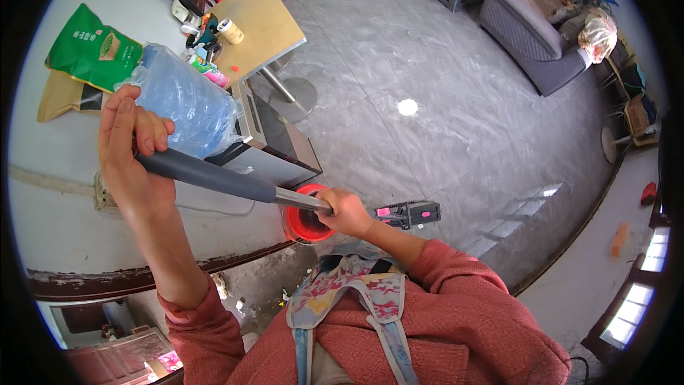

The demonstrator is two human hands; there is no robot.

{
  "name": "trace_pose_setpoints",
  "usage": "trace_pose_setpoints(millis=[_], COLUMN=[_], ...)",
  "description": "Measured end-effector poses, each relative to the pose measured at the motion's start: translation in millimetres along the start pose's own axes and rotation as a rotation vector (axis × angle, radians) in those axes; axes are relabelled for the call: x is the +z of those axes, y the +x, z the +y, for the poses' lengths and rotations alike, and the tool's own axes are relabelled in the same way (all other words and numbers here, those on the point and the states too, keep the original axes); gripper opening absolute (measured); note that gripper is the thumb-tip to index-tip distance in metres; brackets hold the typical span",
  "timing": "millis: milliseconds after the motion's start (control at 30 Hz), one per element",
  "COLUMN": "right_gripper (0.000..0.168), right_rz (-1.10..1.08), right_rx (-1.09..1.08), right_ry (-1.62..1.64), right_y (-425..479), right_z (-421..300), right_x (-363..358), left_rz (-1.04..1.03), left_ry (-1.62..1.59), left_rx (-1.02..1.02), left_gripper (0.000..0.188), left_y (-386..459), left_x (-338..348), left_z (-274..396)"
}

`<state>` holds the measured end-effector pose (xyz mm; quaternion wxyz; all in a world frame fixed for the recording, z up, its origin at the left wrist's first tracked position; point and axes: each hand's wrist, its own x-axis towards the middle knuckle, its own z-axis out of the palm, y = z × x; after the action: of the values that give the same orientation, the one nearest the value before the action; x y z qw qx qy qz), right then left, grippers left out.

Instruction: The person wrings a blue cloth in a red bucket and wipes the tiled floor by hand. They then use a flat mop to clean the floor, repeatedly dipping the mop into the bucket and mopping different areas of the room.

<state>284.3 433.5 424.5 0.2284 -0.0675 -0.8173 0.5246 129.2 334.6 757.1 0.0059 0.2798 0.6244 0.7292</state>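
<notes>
My left hand (133, 144) is raised at the left, wrapped around the dark grey grip (214, 176) near the top end of a metal pole. Lower down, my right hand (344, 213) is closed on the bare metal part of the pole (299, 199). Beneath the pole a red bucket (305, 232) stands on the floor, its inside dark and partly covered by my right hand. Just right of that hand, a black mop head with pink parts (409, 215) lies on the floor. My hand hides where the pole runs on towards it.
A cabinet (267, 163) left of the bucket carries a plastic-wrapped blue water bottle (187, 101) and a green bag (91, 51). Behind it is a wooden-topped table (267, 21) on a metal pedestal. A grey sofa (529, 37) stands far right on the grey floor (374, 91).
</notes>
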Motion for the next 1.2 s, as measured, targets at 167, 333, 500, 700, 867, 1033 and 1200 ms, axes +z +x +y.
trace_pose_setpoints(millis=[167, 333, 500, 700, 867, 1033, 1200], right_gripper=[0.024, 0.022, 0.022, 0.02, 0.02, 0.019, 0.016], right_rz=[-0.034, -0.034, -0.044, 0.017, 0.094, 0.246, 0.343], right_rx=[0.058, -0.065, -0.152, -0.149, 0.126, 0.263, 0.296], right_ry=[0.129, 0.06, -0.099, -0.405, -0.459, -0.494, -0.511], right_y=[-17, -12, 14, 26, 27, 23, 18], right_z=[3, -25, -4, 104, 189, 188, 141], right_x=[-30, -65, -99, -161, -196, -189, -165], left_rz=[-0.283, -0.505, -0.449, -0.526, -0.806, -0.765, -0.731], left_ry=[-0.317, -0.365, -0.239, -0.045, 0.154, 0.145, -0.035], left_rx=[-0.065, 0.136, 0.211, 0.217, 0.208, 0.153, 0.176], left_gripper=[0.025, 0.023, 0.018, 0.013, 0.026, 0.02, 0.03], left_y=[-25, -56, -94, -142, -157, -145, -105], left_x=[24, 25, 38, 97, 138, 143, 127], left_z=[11, 67, 68, -24, -91, -107, -86])
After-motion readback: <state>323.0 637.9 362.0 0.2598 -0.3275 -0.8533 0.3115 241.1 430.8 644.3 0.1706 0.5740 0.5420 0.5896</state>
